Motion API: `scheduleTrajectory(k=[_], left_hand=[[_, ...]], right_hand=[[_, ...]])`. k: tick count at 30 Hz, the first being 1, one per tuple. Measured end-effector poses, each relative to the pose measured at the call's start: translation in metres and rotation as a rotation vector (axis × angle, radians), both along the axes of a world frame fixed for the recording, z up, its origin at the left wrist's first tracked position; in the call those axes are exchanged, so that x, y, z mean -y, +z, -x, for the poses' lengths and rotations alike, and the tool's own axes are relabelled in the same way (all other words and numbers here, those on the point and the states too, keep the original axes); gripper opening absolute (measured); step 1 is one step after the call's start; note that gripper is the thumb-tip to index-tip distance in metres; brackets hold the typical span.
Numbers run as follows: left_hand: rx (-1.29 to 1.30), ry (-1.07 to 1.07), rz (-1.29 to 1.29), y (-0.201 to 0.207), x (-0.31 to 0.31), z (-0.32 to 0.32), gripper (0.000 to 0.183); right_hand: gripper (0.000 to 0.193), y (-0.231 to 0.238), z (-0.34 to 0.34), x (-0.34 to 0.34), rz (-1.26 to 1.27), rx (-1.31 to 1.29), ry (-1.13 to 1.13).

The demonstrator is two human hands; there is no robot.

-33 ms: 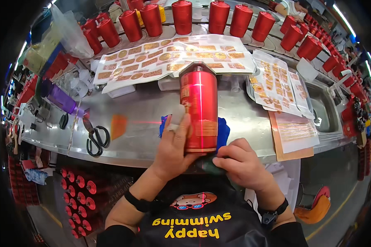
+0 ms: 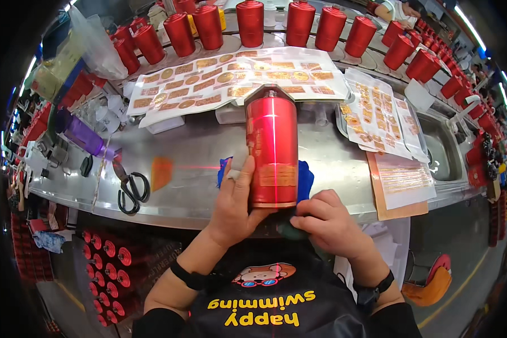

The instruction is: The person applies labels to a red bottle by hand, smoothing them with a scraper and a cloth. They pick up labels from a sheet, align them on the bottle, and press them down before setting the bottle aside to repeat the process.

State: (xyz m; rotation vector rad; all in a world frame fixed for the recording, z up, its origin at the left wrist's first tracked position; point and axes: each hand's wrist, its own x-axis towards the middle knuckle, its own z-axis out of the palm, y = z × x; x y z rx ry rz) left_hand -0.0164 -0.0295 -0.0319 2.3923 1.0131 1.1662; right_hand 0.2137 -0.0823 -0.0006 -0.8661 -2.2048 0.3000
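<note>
A shiny red bottle (image 2: 275, 152) with gold decals lies tilted in front of me, its neck pointing away. A red light line runs along its length. My left hand (image 2: 231, 208) is closed around its left side and base, with a whitish wrap (image 2: 239, 165) on a finger. Just right of the base, my right hand (image 2: 327, 222) has its fingers curled in. A dark green thing (image 2: 291, 230) sits against those fingers; its kind is unclear. Blue cloth (image 2: 305, 179) shows under the bottle on both sides.
Sheets of gold decals (image 2: 186, 84) lie behind the bottle, and more decal sheets (image 2: 372, 107) at right near a sink (image 2: 442, 149). Black-handled scissors (image 2: 132, 188) rest at left. Red bottles (image 2: 249, 25) line the far side. A purple bottle (image 2: 81, 132) leans at left.
The red bottle has turned slightly in my left hand, so its gold decals sit a little differently. My right hand has hardly moved.
</note>
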Motion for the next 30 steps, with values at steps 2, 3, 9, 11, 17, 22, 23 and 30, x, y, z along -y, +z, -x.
scheduleTrajectory(k=[2, 3, 9, 11, 17, 22, 23, 30], left_hand=[[0.011, 0.024, -0.028, -0.006, -0.004, 0.002, 0.086], [-0.04, 0.035, -0.039, -0.004, -0.001, 0.004, 0.085], [-0.107, 0.056, -0.101, 0.006, 0.002, 0.0, 0.084], [-0.109, 0.059, -0.087, 0.003, 0.002, 0.001, 0.084], [-0.054, 0.024, 0.026, 0.003, 0.006, -0.002, 0.089], [-0.164, 0.065, -0.074, 0.007, 0.0, -0.005, 0.095], [-0.166, 0.065, -0.074, 0.006, 0.0, -0.005, 0.095], [-0.187, 0.081, -0.112, 0.02, 0.005, -0.01, 0.097]], right_hand=[[0.034, 0.0, -0.012, -0.002, 0.035, 0.032, 0.027], [0.037, 0.013, -0.016, 0.0, 0.044, -0.055, -0.015], [0.034, 0.045, 0.009, -0.049, -0.276, 0.178, -0.111], [0.034, 0.041, 0.011, -0.033, -0.191, 0.181, -0.06], [0.033, 0.033, -0.006, -0.023, 0.32, -0.245, -0.037], [0.046, 0.014, 0.004, -0.014, -0.083, -0.048, -0.05], [0.044, 0.015, 0.003, -0.008, -0.041, -0.032, -0.017], [0.025, 0.022, 0.012, -0.008, -0.098, 0.017, -0.054]])
